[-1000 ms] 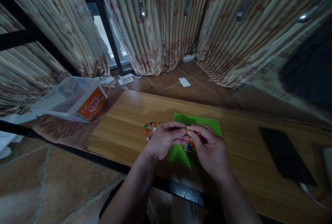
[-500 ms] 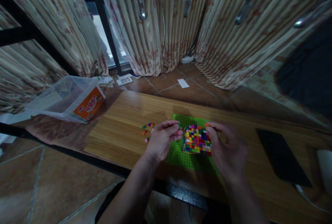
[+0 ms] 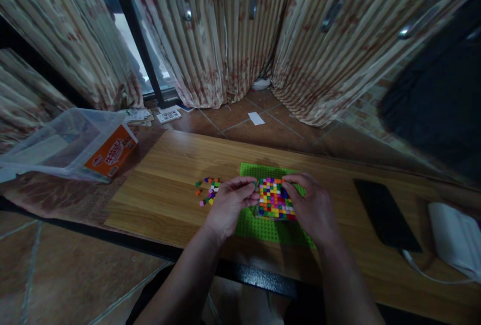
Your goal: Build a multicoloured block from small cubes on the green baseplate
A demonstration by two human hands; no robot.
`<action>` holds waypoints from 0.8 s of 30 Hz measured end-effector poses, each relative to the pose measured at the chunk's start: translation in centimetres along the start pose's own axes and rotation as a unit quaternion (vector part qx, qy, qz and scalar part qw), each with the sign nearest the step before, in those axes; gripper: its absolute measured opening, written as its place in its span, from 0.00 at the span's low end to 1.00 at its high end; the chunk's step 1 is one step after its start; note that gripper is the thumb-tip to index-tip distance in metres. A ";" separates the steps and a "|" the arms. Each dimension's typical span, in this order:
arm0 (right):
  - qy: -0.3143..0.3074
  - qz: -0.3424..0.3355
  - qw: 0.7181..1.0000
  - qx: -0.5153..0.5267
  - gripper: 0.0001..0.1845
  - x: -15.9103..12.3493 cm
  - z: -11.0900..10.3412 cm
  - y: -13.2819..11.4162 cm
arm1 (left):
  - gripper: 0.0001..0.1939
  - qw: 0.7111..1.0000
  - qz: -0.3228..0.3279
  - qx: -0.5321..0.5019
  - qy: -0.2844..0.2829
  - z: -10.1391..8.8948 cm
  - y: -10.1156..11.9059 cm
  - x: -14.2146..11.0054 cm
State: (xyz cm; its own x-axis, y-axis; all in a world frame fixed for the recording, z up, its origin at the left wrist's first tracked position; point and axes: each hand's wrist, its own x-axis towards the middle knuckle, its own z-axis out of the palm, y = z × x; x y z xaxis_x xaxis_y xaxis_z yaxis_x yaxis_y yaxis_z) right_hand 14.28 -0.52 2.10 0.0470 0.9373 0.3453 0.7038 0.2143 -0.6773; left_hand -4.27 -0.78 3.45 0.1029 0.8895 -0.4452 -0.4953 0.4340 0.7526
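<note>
A block of many small coloured toy bricks (image 3: 275, 198) stands on a green studded baseplate (image 3: 259, 228). At the block's left edge my left hand (image 3: 235, 202) is closed in a pinch, with a small green toy brick (image 3: 256, 183) at its fingertips. My right hand (image 3: 310, 202) reaches over the block's right side. Its thumb and forefinger come together at the far right corner, touching the top; what is between them is hidden. Loose toy bricks (image 3: 210, 192) of several colours lie on the wood left of the baseplate, partly behind my left hand.
The wooden board (image 3: 158, 189) carries a black tablet-like slab (image 3: 385, 214) and a white device (image 3: 454, 237) with a cable at right. A clear plastic bin (image 3: 71, 149) with an orange label stands at left. Curtains (image 3: 210, 39) hang behind; papers (image 3: 169, 115) lie beyond the board.
My right hand has brought an orange toy brick down to the block's far right corner, and its fingers now touch the block. My left hand keeps its pinch. The camera view has shifted right.
</note>
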 end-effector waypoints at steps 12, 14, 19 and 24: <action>-0.030 0.083 0.992 0.093 0.10 0.3 0.2 0.9 | 0.04 1.000 -0.001 0.000 -0.002 0.2 -0.2 -0.4; -0.038 0.106 0.987 0.110 0.10 0.5 0.1 1.1 | 0.03 1.000 -0.001 -0.002 -0.002 0.3 -0.2 -0.4; -0.061 0.129 0.979 0.144 0.11 1.2 -0.1 1.5 | 0.03 1.000 -0.002 -0.004 0.001 0.4 -0.3 -0.4; -0.076 0.130 0.976 0.159 0.11 1.8 -0.2 1.4 | 0.04 1.000 0.008 -0.009 -0.002 0.4 -0.5 -0.3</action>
State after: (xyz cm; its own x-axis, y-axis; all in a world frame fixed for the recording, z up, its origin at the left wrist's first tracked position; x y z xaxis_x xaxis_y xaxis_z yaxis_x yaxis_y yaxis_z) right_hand 15.51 1.43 1.91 0.0714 0.9962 0.0503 0.4260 0.0152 -0.9046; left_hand -3.72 -1.20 3.41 0.0991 0.8970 -0.4309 -0.5127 0.4171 0.7504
